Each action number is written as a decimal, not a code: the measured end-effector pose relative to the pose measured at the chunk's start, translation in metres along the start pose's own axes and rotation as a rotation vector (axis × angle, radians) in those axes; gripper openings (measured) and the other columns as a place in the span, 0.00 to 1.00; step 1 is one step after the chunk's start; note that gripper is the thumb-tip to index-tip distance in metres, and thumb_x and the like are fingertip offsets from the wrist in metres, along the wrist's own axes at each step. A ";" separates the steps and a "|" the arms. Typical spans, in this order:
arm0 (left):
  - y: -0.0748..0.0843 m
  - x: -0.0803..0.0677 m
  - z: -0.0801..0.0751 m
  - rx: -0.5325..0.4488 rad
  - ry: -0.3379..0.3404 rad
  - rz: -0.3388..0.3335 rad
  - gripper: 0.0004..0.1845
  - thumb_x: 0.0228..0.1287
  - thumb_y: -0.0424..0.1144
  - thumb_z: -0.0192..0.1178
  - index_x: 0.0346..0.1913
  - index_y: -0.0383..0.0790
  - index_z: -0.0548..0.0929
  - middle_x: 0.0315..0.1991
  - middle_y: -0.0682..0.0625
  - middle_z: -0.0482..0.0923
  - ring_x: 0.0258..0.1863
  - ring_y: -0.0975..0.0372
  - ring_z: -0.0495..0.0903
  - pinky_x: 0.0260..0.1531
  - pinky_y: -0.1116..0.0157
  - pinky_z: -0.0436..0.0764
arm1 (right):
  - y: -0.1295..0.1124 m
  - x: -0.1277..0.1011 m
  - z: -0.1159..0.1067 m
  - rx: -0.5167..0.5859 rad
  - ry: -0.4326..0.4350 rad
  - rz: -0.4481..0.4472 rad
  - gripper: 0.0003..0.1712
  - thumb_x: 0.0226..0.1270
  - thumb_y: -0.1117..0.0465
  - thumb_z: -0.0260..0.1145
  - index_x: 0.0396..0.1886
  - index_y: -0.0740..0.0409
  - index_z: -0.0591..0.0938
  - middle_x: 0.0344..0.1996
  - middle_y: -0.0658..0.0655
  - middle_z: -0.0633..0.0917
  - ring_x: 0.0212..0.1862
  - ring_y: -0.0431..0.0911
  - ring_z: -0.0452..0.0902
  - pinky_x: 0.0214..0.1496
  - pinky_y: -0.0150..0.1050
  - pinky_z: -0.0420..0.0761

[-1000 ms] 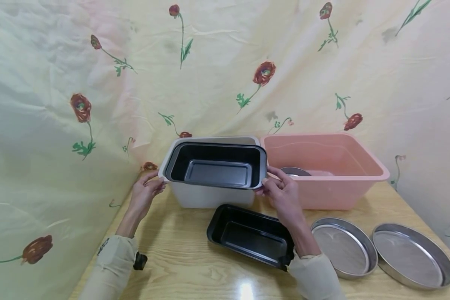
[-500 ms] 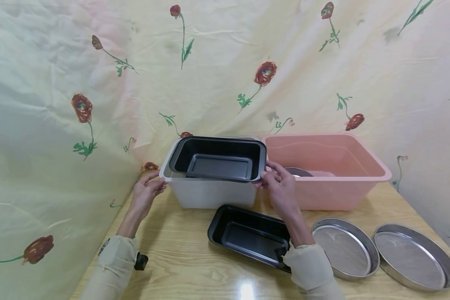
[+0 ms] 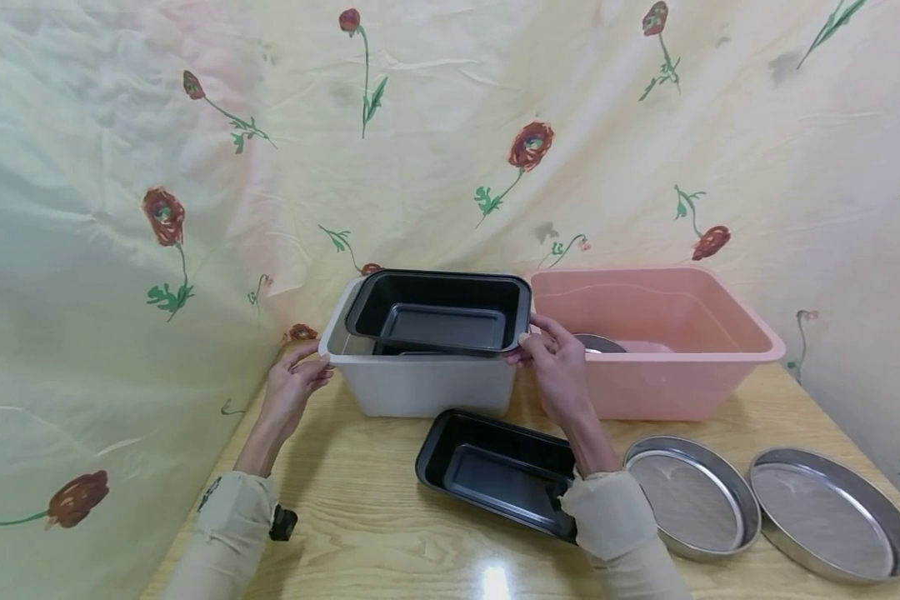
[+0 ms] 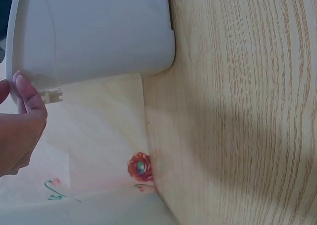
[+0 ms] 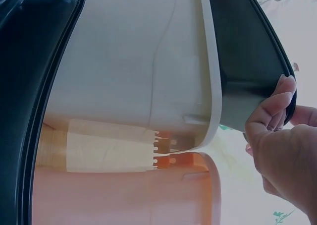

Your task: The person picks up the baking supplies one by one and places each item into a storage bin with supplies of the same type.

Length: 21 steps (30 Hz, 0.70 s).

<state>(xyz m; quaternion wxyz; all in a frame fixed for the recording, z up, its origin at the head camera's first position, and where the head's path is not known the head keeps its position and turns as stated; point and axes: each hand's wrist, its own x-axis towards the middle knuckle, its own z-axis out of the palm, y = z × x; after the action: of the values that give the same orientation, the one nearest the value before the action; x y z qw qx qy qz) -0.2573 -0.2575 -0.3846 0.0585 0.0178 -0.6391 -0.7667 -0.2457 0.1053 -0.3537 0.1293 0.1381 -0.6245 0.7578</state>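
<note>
In the head view, a black loaf pan (image 3: 450, 323) is tilted over the mouth of a white plastic bin (image 3: 427, 390). My right hand (image 3: 557, 367) pinches the pan's right front corner, thumb on the rim and fingers beneath, also seen in the right wrist view, where the pan (image 5: 242, 61) rises past the bin's rim. My left hand (image 3: 288, 392) pinches the bin's left front corner; the left wrist view shows its fingertips (image 4: 30, 93) at the rim. Something dark shows inside the bin below the pan. A second black loaf pan (image 3: 495, 487) lies on the table, partly behind my right sleeve.
A pink bin (image 3: 656, 390) stands right beside the white one, with a round metal pan (image 3: 598, 343) partly visible inside. Two round metal pans, one smaller (image 3: 686, 504) and one larger (image 3: 828, 521), lie at the table's right. A flowered cloth (image 3: 450, 167) hangs behind.
My right hand has moved the loaf pan slightly back over the white bin, uncovering more of its front left and the dark thing inside. My left hand keeps its place on the rim.
</note>
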 end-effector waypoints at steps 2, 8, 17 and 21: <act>0.000 0.000 0.000 0.000 0.003 0.000 0.27 0.66 0.30 0.58 0.64 0.24 0.63 0.28 0.53 0.83 0.29 0.65 0.81 0.38 0.71 0.81 | 0.001 0.002 0.000 0.000 -0.001 -0.002 0.20 0.71 0.70 0.53 0.61 0.70 0.70 0.36 0.73 0.82 0.26 0.44 0.81 0.35 0.33 0.84; -0.001 0.001 0.000 0.017 0.011 -0.005 0.26 0.67 0.30 0.57 0.64 0.24 0.63 0.28 0.52 0.82 0.28 0.65 0.80 0.37 0.72 0.81 | 0.004 0.008 0.002 -0.003 0.001 -0.012 0.21 0.70 0.71 0.54 0.61 0.69 0.70 0.38 0.80 0.79 0.26 0.44 0.81 0.33 0.31 0.83; -0.002 0.002 0.001 -0.002 0.014 -0.009 0.26 0.67 0.29 0.57 0.64 0.24 0.62 0.28 0.53 0.83 0.28 0.65 0.80 0.34 0.74 0.81 | 0.008 0.017 0.007 0.011 -0.026 0.018 0.22 0.69 0.71 0.54 0.62 0.70 0.69 0.35 0.77 0.81 0.27 0.44 0.81 0.33 0.32 0.82; -0.002 0.002 0.001 -0.007 0.016 -0.012 0.26 0.67 0.29 0.57 0.64 0.24 0.62 0.27 0.53 0.83 0.27 0.66 0.80 0.34 0.73 0.81 | 0.008 0.021 0.009 0.003 -0.027 0.031 0.21 0.70 0.70 0.54 0.62 0.71 0.69 0.36 0.78 0.80 0.27 0.44 0.81 0.32 0.31 0.82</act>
<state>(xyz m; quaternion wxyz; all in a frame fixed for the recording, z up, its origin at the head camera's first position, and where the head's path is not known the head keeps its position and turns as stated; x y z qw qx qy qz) -0.2595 -0.2564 -0.3861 0.0591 0.0272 -0.6358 -0.7691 -0.2678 0.0954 -0.3519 0.1090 0.1385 -0.6272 0.7586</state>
